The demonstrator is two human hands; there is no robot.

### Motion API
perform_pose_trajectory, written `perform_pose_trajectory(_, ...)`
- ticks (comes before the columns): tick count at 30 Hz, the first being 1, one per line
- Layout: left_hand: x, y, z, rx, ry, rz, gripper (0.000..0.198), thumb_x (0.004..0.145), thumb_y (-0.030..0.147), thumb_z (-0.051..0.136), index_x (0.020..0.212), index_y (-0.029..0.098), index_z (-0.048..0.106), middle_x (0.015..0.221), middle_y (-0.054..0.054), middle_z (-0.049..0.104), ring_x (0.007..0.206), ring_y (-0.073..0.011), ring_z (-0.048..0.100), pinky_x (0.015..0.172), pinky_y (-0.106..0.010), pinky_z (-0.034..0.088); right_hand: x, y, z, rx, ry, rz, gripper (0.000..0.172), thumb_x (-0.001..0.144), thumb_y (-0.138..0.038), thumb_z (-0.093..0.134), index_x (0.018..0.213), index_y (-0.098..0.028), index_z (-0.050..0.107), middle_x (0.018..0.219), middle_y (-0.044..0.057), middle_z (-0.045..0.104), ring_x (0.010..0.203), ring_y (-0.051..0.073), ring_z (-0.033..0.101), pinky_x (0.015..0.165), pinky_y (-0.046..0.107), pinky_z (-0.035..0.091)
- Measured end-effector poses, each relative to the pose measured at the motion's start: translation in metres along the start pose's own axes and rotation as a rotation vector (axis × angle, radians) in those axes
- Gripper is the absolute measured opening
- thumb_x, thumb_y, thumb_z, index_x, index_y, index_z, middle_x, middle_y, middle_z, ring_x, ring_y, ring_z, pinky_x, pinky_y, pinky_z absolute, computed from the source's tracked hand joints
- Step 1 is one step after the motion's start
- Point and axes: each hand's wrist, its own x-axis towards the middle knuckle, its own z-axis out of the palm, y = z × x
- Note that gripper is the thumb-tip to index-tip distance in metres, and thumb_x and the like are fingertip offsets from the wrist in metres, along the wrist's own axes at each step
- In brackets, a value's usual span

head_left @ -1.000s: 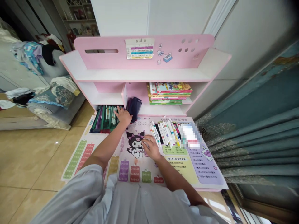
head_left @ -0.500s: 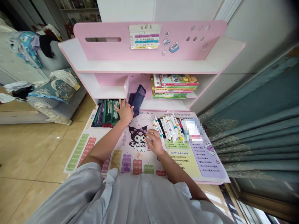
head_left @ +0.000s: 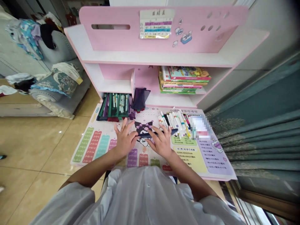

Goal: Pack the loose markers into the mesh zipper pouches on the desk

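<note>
**Hands.** A dark pen (head_left: 146, 134) is held level between both hands, just below the cartoon figure (head_left: 143, 126) printed on the desk mat (head_left: 98, 143). The right hand (head_left: 161, 143) is closed loosely over the pen's middle, fingers fanned across it. The left hand (head_left: 125, 140) is spread open, with only its thumb set against the pen's left end.

**Progress (judged).** Several pens are seen stowed in the green case (head_left: 115, 106), up and left of the figure. A row of loose markers (head_left: 174, 122) lies right of the figure, so a good share appears unhandled.

**Surface.** A dark pouch (head_left: 140, 98) is propped just above the figure.

**Room.** A pink shelf unit (head_left: 150, 57) rises behind the figure, with stacked books (head_left: 184, 79) on its lower right shelf. A teal curtain (head_left: 262, 125) hangs far right. A cluttered sofa (head_left: 58, 93) and tiled floor (head_left: 35, 147) are noted far left.
</note>
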Motion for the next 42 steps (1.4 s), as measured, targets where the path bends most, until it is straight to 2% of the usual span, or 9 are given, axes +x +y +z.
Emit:
perform_pose_trajectory(3, -0.007, -0.001, 0.003, -0.049, -0.017, 0.060, 0.019, 0.088, 0.030, 0.063, 0.071, 0.023, 0.066, 0.136, -0.007, 0.060, 0.144, -0.0354, 0.034, 0.116, -0.067, -0.001, 0.006, -0.010, 0.000, -0.006, -0.156, -0.048, 0.012, 0.090, -0.033, 0.063, 0.096, -0.025, 0.070, 0.119, 0.005, 0.069, 0.133, 0.030, 0.047, 0.121, 0.057, 0.003)
perform_pose_trajectory(6, -0.007, -0.009, 0.008, -0.129, -0.091, 0.019, 0.015, 0.083, 0.037, 0.070, 0.078, 0.023, 0.067, 0.139, -0.009, 0.058, 0.144, -0.0380, 0.033, 0.114, -0.069, 0.005, 0.006, -0.014, 0.003, 0.025, -0.230, -0.034, 0.013, 0.090, -0.025, 0.061, 0.081, -0.023, 0.070, 0.117, 0.004, 0.070, 0.134, 0.029, 0.047, 0.121, 0.056, 0.004)
perform_pose_trajectory(10, -0.006, -0.031, 0.016, -0.294, -0.205, -0.126, 0.061, 0.060, 0.056, 0.084, 0.107, 0.023, 0.064, 0.143, -0.016, 0.052, 0.144, -0.0418, 0.029, 0.114, -0.069, 0.012, 0.004, -0.015, 0.001, 0.070, -0.281, 0.013, 0.014, 0.089, -0.025, 0.062, 0.077, -0.022, 0.070, 0.118, 0.005, 0.070, 0.135, 0.031, 0.044, 0.121, 0.058, 0.007)
perform_pose_trajectory(15, -0.007, -0.053, 0.020, -0.413, -0.310, -0.161, 0.036, 0.066, 0.050, 0.083, 0.075, 0.021, 0.063, 0.139, -0.011, 0.057, 0.144, -0.0367, 0.032, 0.116, -0.067, 0.010, 0.003, -0.015, -0.002, 0.085, -0.365, 0.092, 0.015, 0.089, -0.023, 0.062, 0.077, -0.021, 0.071, 0.120, 0.008, 0.069, 0.136, 0.033, 0.043, 0.118, 0.064, 0.013)
perform_pose_trajectory(18, -0.006, -0.056, 0.019, -0.455, -0.336, -0.133, 0.030, 0.072, 0.043, 0.080, 0.067, 0.020, 0.062, 0.135, -0.008, 0.061, 0.143, -0.0341, 0.035, 0.117, -0.067, 0.010, 0.005, -0.018, -0.001, 0.101, -0.391, 0.143, 0.015, 0.089, -0.028, 0.063, 0.079, -0.022, 0.072, 0.120, 0.009, 0.068, 0.135, 0.035, 0.044, 0.115, 0.066, 0.016)
perform_pose_trajectory(23, -0.007, -0.049, 0.018, -0.496, -0.394, -0.109, 0.027, 0.075, 0.038, 0.077, 0.062, 0.020, 0.062, 0.133, -0.006, 0.063, 0.143, -0.0328, 0.035, 0.117, -0.067, 0.007, 0.016, -0.027, 0.007, 0.179, -0.425, 0.191, 0.017, 0.089, -0.038, 0.065, 0.085, -0.024, 0.073, 0.120, 0.008, 0.069, 0.134, 0.035, 0.045, 0.113, 0.066, 0.020)
perform_pose_trajectory(29, -0.008, -0.041, 0.018, -0.479, -0.408, -0.071, 0.028, 0.077, 0.036, 0.075, 0.058, 0.020, 0.062, 0.130, -0.004, 0.064, 0.142, -0.0317, 0.037, 0.119, -0.064, 0.005, 0.021, -0.033, 0.020, 0.246, -0.461, 0.204, 0.019, 0.091, -0.031, 0.062, 0.077, -0.022, 0.072, 0.116, 0.008, 0.069, 0.133, 0.034, 0.046, 0.111, 0.064, 0.025)
perform_pose_trajectory(35, -0.006, -0.044, 0.016, -0.438, -0.382, -0.083, 0.019, 0.076, 0.042, 0.076, 0.082, 0.024, 0.072, 0.134, -0.007, 0.062, 0.142, -0.0339, 0.037, 0.119, -0.063, 0.008, 0.020, -0.037, 0.023, 0.262, -0.391, 0.199, 0.018, 0.091, -0.033, 0.063, 0.078, -0.023, 0.072, 0.117, 0.007, 0.070, 0.133, 0.031, 0.047, 0.112, 0.058, 0.025)
perform_pose_trajectory(42, -0.008, -0.047, 0.018, -0.422, -0.349, -0.008, 0.017, 0.081, 0.035, 0.071, 0.069, 0.023, 0.068, 0.127, -0.006, 0.066, 0.140, -0.0309, 0.040, 0.119, -0.061, 0.009, 0.028, -0.047, 0.024, 0.245, -0.426, 0.238, 0.022, 0.085, -0.042, 0.069, 0.076, -0.022, 0.071, 0.120, 0.008, 0.068, 0.134, 0.034, 0.044, 0.112, 0.061, 0.024)
